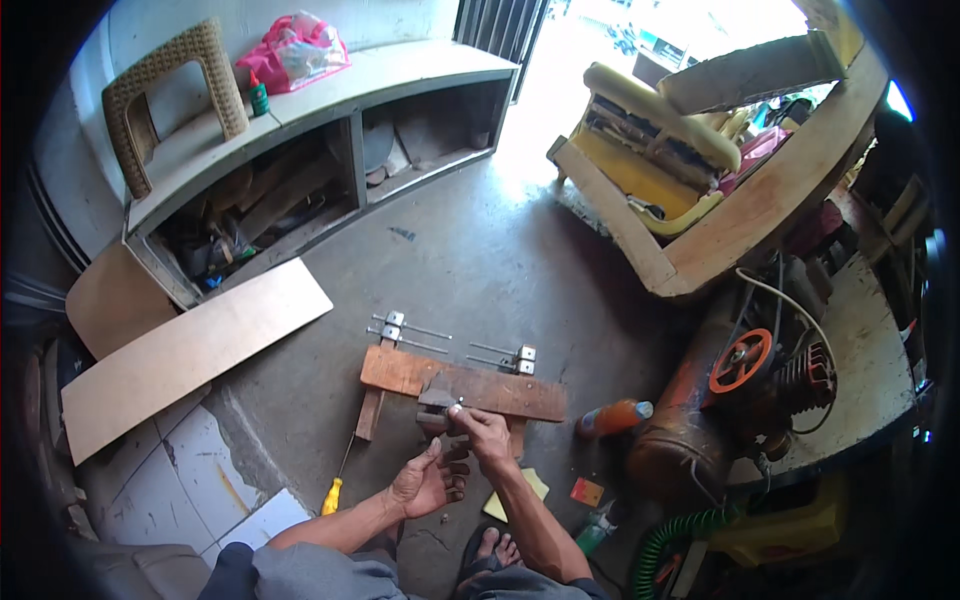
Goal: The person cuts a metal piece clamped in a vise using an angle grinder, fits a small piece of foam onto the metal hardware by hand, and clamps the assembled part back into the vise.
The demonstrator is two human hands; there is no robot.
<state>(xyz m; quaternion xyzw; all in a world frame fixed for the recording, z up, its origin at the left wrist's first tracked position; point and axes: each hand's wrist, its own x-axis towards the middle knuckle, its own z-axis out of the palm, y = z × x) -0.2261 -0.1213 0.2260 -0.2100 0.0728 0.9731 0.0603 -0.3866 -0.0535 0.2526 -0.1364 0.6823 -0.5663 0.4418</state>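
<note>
A low wooden bench (500,390) stands on the floor in front of me, with a small dark metal vise (436,396) on its near edge. At the vise, the fingers of my right hand (484,436) are closed in a pinch; whatever they hold is too small or hidden to name. My left hand (425,480) is just nearer to me, palm turned up, fingers apart and nothing in it. Along the bench's far edge are two metal brackets, a left one (392,328) and a right one (525,360), each with thin rods sticking out sideways.
A yellow-handled screwdriver (332,496) leans by the bench's left leg. An orange bottle (615,418) lies to the right, before an air compressor (680,450). A plywood board (200,360) rests at left, below a low cabinet (358,155). Worn furniture frames (640,240) are piled at the far right.
</note>
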